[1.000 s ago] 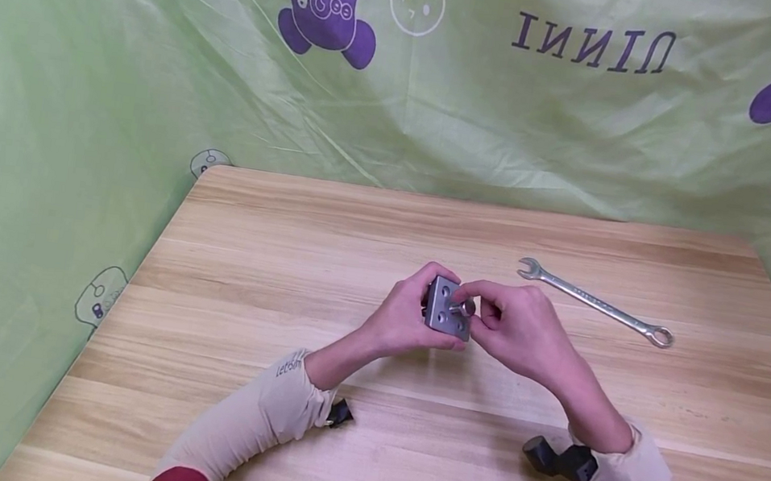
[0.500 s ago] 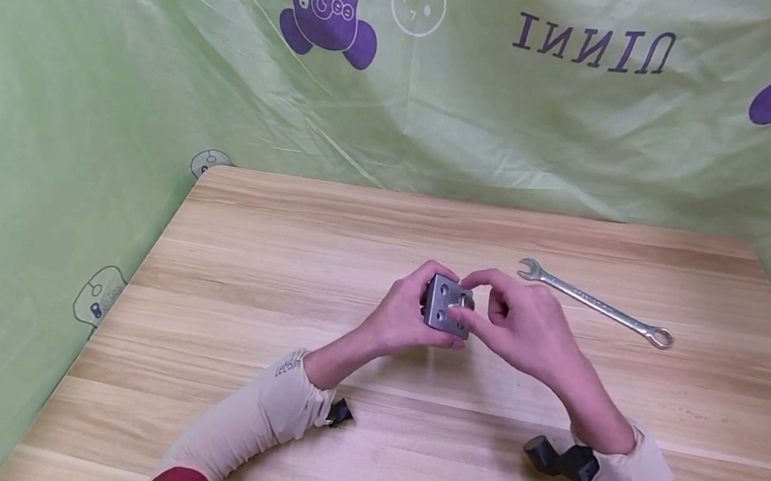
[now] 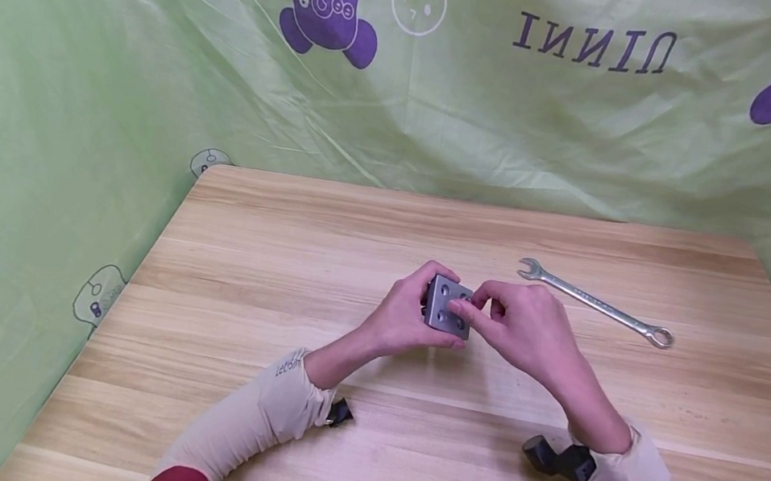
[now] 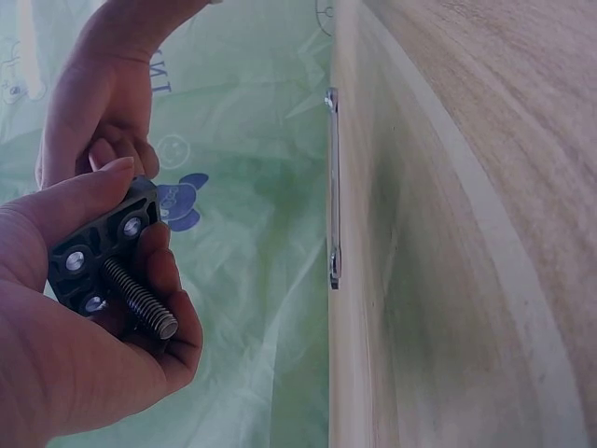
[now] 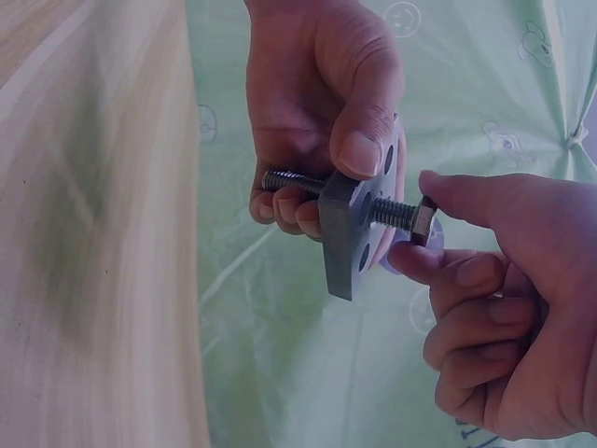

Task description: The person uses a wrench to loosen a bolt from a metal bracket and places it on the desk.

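Observation:
My left hand [image 3: 405, 316] grips a grey square plate [image 3: 434, 304] by its edges, raised over the table. The plate has several round holes on its face, and the left wrist view shows its dark, ribbed back [image 4: 63, 280] with shiny round inserts. A threaded hex bolt [image 5: 394, 214] runs through the plate. Its threaded end [image 4: 140, 297] juts out at the back, close to the curled left fingers. My right hand [image 5: 522, 280] pinches the bolt's head [image 5: 423, 221] between thumb and index finger, its other fingers curled. Part of the shank still shows between plate and head.
A combination wrench [image 3: 597, 302] lies on the wooden table [image 3: 295, 261] beyond the right hand. Black devices [image 3: 557, 458] stick out at both sleeve cuffs. A green printed cloth [image 3: 402, 113] hangs behind and beside the table.
The right index finger lifts off the bolt head, then curls back; thumb and finger have shifted round it. The left hand and plate stay nearly in place.

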Motion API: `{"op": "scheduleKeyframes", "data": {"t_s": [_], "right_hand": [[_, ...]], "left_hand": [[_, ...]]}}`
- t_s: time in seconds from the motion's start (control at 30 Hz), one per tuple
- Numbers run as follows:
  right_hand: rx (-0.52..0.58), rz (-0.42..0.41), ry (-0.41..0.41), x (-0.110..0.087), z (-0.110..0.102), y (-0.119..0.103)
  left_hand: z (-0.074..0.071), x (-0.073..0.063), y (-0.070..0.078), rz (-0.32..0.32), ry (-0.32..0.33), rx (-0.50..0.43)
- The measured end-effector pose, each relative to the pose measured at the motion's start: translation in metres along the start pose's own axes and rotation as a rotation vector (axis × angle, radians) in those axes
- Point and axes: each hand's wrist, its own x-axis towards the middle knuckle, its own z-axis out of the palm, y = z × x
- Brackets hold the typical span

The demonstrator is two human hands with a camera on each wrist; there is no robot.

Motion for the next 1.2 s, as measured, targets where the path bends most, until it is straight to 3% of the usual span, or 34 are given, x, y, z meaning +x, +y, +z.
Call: {"op": "scheduleKeyframes", "data": {"t_s": [0.27, 0.57, 0.9, 1.2], "right_hand": [[0.027, -0.087, 0.025, -0.0008, -0.0028, 0.0007], [0.118, -0.146, -0.005, -0.0013, -0.0063, 0.0014], [0.176, -0.269, 0.095, -0.0003, -0.0024, 0.0038], [0.128, -0.255, 0.062, -0.0017, -0.0043, 0.0054]], "left_hand": [[-0.0004, -0.0001, 0.0005, -0.004, -0.003, -0.009], [-0.0004, -0.0005, 0.0008, 0.003, -0.006, -0.017], [0.0004, 0.0007, 0.0016, 0.005, -0.016, -0.009], [0.0, -0.0004, 0.0025, -0.003, -0.005, -0.019]]}}
